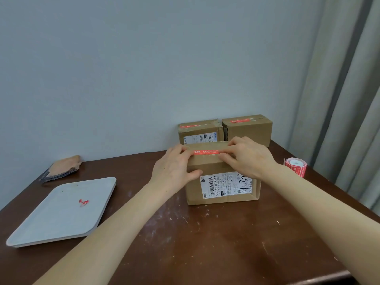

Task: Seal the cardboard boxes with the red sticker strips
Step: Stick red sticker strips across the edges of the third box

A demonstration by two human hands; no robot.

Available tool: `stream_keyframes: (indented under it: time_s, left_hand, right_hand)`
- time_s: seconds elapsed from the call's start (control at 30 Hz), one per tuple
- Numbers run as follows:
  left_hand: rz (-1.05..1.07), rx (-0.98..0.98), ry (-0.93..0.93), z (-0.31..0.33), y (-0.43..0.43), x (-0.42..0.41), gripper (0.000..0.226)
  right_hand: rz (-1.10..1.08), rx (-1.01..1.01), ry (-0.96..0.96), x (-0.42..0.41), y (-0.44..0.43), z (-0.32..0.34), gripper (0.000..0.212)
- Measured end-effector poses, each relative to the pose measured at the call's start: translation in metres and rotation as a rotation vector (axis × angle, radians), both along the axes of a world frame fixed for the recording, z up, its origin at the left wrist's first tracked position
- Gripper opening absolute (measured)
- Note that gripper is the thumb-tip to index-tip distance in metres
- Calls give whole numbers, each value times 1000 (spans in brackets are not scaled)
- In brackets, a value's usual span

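Left grip (pixel 174 169) and right grip (pixel 250 157), released flat, press one red strip (pixel 205 152); three boxes (pixel 207 168).

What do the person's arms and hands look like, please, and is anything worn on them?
The left forearm and right forearm are bare, no sleeves in view. The left hand and right hand wear no gloves; no ring, watch or bracelet shows.
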State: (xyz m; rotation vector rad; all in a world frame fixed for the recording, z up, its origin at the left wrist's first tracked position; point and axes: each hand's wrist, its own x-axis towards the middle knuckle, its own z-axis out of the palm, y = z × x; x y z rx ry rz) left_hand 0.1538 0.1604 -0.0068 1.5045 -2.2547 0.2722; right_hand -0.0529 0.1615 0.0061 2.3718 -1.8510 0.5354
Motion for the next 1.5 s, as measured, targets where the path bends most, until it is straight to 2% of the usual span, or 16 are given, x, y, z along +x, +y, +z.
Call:
stream_keyframes:
  time_s: [0.3, 0.43, 0.53, 0.7, 1.0, 1.2, 1.5]
  left_hand:
    - [24, -51, -106, 5, 2, 0, 58]
    - [29, -37, -98, 7, 0, 0, 59]
    - [66, 11, -51, 9, -3, 0, 66]
    - [62, 53, -96, 9, -8, -3, 80]
    - [56, 65, -117, 9, -13, -5, 77]
    - [43, 67, -61, 4, -10, -4, 74]
    - [6, -50, -57, -2, -4, 2, 65]
  right_hand:
    - [-11, 0, 55, 0, 1, 1, 39]
    - [-15, -4, 64, 0, 1, 1, 39]
    - [-25, 10, 15, -1, -1, 6, 43]
    - [-17, 60, 74, 6, -4, 7, 50]
    - [-9, 68, 67, 7, -7, 4, 50]
    - [-17, 113, 65, 7, -6, 0, 51]
    - [13, 32, 42, -1, 0, -4, 46]
